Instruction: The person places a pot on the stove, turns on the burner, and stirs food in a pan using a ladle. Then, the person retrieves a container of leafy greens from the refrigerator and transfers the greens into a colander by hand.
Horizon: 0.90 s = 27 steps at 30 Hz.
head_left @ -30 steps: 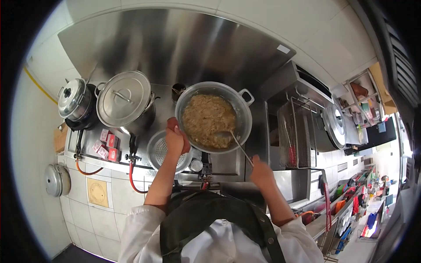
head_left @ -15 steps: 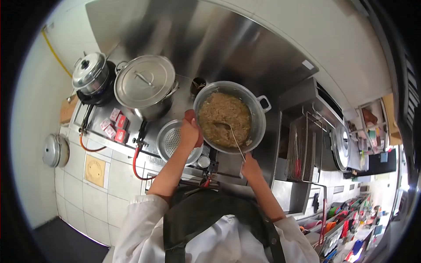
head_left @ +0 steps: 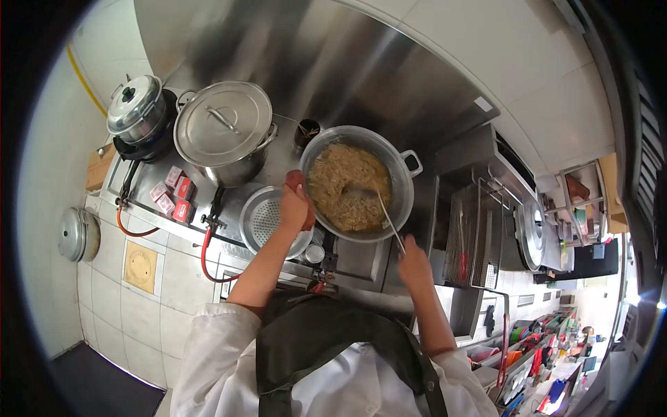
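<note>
A large metal pot [head_left: 401,201] holds a thick brown shredded mixture [head_left: 342,170]. My right hand [head_left: 415,265] is closed around the handle of a ladle [head_left: 392,224], whose bowl end is sunk in the mixture and hidden. At the pot's left side my left hand [head_left: 294,208] grips a reddish-brown cloth [head_left: 294,179] against the rim; the pot's handle there is not visible. Just beneath my left forearm is a perforated metal strainer [head_left: 251,221] on the stove.
A lidded stockpot [head_left: 222,125] and a smaller lidded pot [head_left: 134,111] stand to the left. Several small red-and-white boxes [head_left: 182,210] lie near the stove's front edge. A dark cup [head_left: 306,131] stands behind the pot. Wire fryer baskets [head_left: 479,243] are at right.
My right hand has moved slightly right and the ladle has shifted right in the pot, its bowl now sunk out of sight. My left hand stays on the cloth at the rim.
</note>
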Tool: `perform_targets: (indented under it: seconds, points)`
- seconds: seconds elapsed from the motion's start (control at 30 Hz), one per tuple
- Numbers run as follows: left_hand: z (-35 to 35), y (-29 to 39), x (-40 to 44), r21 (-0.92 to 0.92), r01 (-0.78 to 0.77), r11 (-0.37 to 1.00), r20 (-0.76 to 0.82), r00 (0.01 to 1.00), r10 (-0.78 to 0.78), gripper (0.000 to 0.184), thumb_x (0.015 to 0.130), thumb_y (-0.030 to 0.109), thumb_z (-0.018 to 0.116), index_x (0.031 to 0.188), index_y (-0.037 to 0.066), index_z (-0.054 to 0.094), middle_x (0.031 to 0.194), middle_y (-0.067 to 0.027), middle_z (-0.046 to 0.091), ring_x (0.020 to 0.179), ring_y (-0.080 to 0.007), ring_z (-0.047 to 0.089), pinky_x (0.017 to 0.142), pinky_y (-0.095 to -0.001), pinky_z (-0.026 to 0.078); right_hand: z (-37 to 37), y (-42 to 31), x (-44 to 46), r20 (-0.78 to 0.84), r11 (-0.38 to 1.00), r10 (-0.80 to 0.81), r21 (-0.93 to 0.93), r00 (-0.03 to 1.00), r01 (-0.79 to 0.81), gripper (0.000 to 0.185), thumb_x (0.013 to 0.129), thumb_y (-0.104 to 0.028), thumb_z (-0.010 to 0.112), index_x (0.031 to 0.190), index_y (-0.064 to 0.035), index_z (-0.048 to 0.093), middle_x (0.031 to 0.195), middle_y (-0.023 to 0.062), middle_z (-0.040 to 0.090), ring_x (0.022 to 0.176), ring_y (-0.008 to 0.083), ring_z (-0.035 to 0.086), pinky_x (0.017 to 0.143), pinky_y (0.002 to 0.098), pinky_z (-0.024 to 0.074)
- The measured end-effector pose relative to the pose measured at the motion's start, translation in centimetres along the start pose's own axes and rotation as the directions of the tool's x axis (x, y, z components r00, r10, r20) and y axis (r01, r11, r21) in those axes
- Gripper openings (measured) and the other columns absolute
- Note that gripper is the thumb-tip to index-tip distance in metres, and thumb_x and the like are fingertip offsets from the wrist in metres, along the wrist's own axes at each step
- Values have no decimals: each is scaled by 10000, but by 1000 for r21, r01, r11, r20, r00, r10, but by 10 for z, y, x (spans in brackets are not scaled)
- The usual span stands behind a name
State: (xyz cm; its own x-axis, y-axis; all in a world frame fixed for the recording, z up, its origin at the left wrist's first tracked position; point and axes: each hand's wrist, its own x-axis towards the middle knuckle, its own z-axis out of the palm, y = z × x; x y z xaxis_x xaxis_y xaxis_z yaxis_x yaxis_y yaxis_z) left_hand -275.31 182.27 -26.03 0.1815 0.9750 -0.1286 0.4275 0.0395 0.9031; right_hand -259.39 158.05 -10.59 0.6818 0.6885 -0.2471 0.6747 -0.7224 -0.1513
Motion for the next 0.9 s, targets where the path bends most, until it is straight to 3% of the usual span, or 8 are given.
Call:
perform_targets:
  seconds: [0.13,0.3,0.4,0.5,0.6,0.7,0.8,0.9]
  points:
    - [1,-1,-1,20,-83,996,-48,995,84,370,918,274,436,1026,-78,402,791,-306,594,737,-481,577,644,-510,459,29,-15,86,34,998,21,-53,999,-19,351,804,-48,518,1145,-13,445,964,260,595,901,414,578,733,474,480]
    - [-4,-1,2,29,-18,999,18,1000,17,402,909,289,453,1041,-89,427,862,-342,578,831,-494,567,725,-521,449,62,-30,164,197,959,283,-56,939,-278,434,847,-96,540,1251,6,419,1060,255,575,980,353,577,791,453,487]
    - [-8,4,1,73,-4,997,46,999,1,415,908,295,448,1059,-91,424,864,-344,579,826,-488,571,717,-521,453,49,-28,164,205,958,227,127,952,-256,462,829,-81,565,1252,25,412,1082,254,567,1017,364,555,842,457,466]
    - [-10,6,1,50,-2,999,31,1000,0,447,909,305,444,1096,-99,416,869,-341,582,815,-486,575,714,-516,459,56,-20,168,117,973,227,18,967,-231,619,813,-80,600,1324,39,272,1096,246,564,949,331,593,718,419,517]
    - [-9,9,-1,61,-8,998,37,999,6,474,908,309,446,1127,-110,404,885,-341,581,824,-486,574,732,-508,461,45,-27,139,105,990,98,94,990,-108,489,816,-61,522,1279,22,391,1084,266,556,1017,398,540,847,446,443]
    - [-2,1,1,49,-10,999,12,1000,9,487,909,309,446,1142,-116,401,906,-343,578,839,-489,569,754,-506,456,60,-34,114,43,1000,-16,13,999,16,483,834,-56,481,1300,3,368,1044,267,574,972,383,572,793,461,463]
    - [-2,-1,2,59,-26,998,24,999,25,477,911,303,443,1135,-118,411,933,-345,572,873,-485,563,768,-498,455,50,-35,90,203,970,48,-242,978,2,597,818,-71,554,1339,26,280,968,238,617,832,331,635,643,426,525]
    - [-2,-2,2,11,-86,996,10,996,86,401,909,258,447,1093,-95,403,924,-334,574,866,-470,568,750,-496,447,40,-3,78,166,956,33,-293,986,18,543,817,-54,541,1313,-1,328,935,222,631,817,319,647,615,424,527]
